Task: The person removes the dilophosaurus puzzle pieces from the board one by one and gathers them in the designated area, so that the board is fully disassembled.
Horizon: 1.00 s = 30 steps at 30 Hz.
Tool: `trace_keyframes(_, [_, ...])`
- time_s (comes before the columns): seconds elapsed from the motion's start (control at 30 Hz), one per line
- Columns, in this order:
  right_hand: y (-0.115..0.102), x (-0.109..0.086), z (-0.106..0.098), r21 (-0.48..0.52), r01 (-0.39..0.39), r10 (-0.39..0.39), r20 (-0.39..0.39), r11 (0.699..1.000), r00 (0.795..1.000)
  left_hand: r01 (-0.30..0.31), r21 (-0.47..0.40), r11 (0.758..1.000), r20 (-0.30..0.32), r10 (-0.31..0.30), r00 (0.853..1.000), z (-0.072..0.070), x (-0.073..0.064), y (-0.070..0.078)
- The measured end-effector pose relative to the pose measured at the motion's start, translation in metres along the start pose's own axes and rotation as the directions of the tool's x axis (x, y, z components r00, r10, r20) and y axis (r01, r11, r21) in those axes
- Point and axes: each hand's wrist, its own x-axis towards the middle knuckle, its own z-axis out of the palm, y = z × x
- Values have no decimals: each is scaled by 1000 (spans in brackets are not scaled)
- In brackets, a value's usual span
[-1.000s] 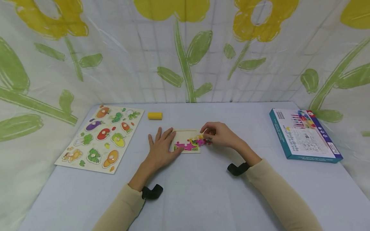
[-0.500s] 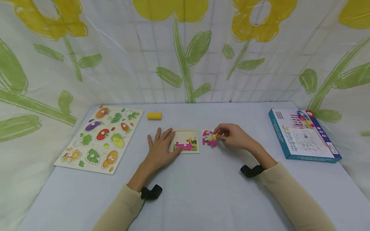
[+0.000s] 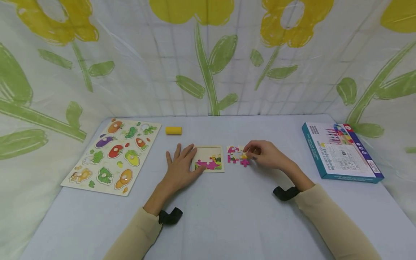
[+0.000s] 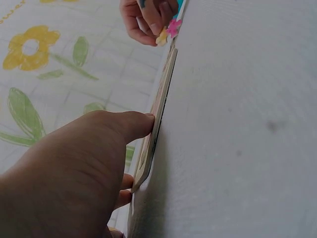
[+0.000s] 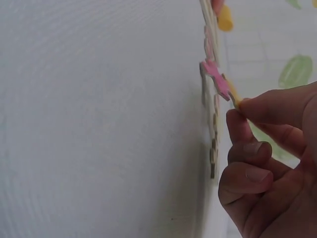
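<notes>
My left hand (image 3: 181, 168) rests at the left side of a small wooden puzzle tray (image 3: 208, 150), fingers spread, with the thumb on the near edge. Pink and green puzzle pieces (image 3: 208, 165) fill the lower part of the tray; its upper part shows bare wood. Thumb and forefinger of my right hand (image 3: 268, 155) pinch a yellow puzzle piece (image 5: 236, 94). A pink piece (image 5: 216, 79) appears joined to it, tilted and raised above the table in the right wrist view. Under and beside them, several loose pink and white pieces (image 3: 232, 154) lie right of the tray.
A vegetable peg board (image 3: 120, 153) lies at the left. Behind the tray is a yellow cylinder (image 3: 173, 130). A teal and white box (image 3: 342, 153) lies at the far right. A flowered curtain (image 3: 136, 72) hangs along the table's back edge.
My right hand has moved right from the tray's right edge to above the loose pieces, carrying the pinched pieces along. The left hand stays on the tray.
</notes>
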Motion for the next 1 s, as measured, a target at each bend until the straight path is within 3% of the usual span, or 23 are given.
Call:
trace_keyframes(0.23, [-1, 1, 3, -39, -14, 14, -10, 999, 1000, 6, 8, 1000, 21, -6, 1000, 1, 1, -1])
trace_keyframes(1.0, [-7, 5, 11, -96, -6, 2, -49, 995, 999, 12, 17, 1000, 8, -12, 1000, 1, 1, 1])
